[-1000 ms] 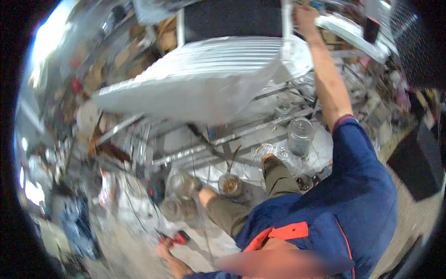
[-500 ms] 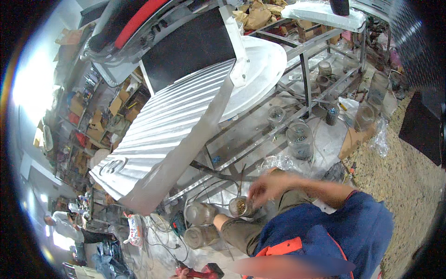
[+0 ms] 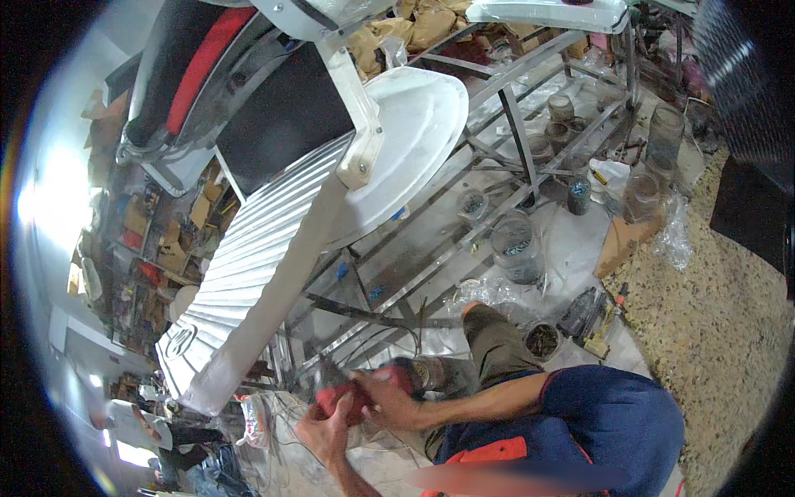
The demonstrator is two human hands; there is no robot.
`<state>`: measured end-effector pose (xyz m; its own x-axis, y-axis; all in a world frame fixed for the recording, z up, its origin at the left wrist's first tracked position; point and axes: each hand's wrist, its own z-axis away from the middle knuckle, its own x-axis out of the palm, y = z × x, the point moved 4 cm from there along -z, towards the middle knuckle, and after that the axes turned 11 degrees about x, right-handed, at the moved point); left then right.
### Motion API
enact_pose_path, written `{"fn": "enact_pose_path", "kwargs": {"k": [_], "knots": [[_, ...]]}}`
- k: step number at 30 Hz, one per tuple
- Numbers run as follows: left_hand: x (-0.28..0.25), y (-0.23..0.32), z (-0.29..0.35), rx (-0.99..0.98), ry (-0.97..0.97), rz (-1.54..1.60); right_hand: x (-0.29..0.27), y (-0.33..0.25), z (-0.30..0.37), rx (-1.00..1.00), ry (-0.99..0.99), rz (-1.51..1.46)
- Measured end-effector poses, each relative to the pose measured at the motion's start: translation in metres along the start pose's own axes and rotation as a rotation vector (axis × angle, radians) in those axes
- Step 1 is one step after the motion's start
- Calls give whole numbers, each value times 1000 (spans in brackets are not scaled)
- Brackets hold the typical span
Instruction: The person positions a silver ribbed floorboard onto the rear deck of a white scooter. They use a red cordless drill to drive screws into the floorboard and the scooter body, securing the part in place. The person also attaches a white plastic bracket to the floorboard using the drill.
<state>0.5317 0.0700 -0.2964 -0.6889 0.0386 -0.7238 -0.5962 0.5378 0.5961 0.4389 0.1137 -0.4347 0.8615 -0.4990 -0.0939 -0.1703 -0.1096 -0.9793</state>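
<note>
My left hand [image 3: 330,432] comes up from the lower edge and grips a red and black cordless drill [image 3: 335,399], its front end blurred. Wrapped over the tool's other side is my right hand [image 3: 391,402], on the arm that reaches in from the right. Both hands are closed on the drill, low and left of my knee. Above them leans a white ribbed chair panel [image 3: 265,240] with a logo at its lower end. A pale metal bracket [image 3: 358,157] is fixed to its upper edge.
A metal frame [image 3: 517,137] stands behind the panel. Glass jars with hardware, such as one large jar [image 3: 515,248], are on the floor. A smaller jar [image 3: 542,341] is by my knee. A person [image 3: 137,422] is at the far left. Speckled stone [image 3: 704,315] lies at right.
The drill has risen from the lower edge. My right hand has gone left from the small jar of hardware onto the drill. The view has shifted and the panel appears more tilted.
</note>
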Motion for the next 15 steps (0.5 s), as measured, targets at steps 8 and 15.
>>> {"fn": "enact_pose_path", "kwargs": {"k": [8,15], "knots": [[-144,0,-87,405,692,531,-266,-22,14,-396,586,526],[-223,85,-175,943,808,-337,-432,-76,-35,8,436,-389]]}}
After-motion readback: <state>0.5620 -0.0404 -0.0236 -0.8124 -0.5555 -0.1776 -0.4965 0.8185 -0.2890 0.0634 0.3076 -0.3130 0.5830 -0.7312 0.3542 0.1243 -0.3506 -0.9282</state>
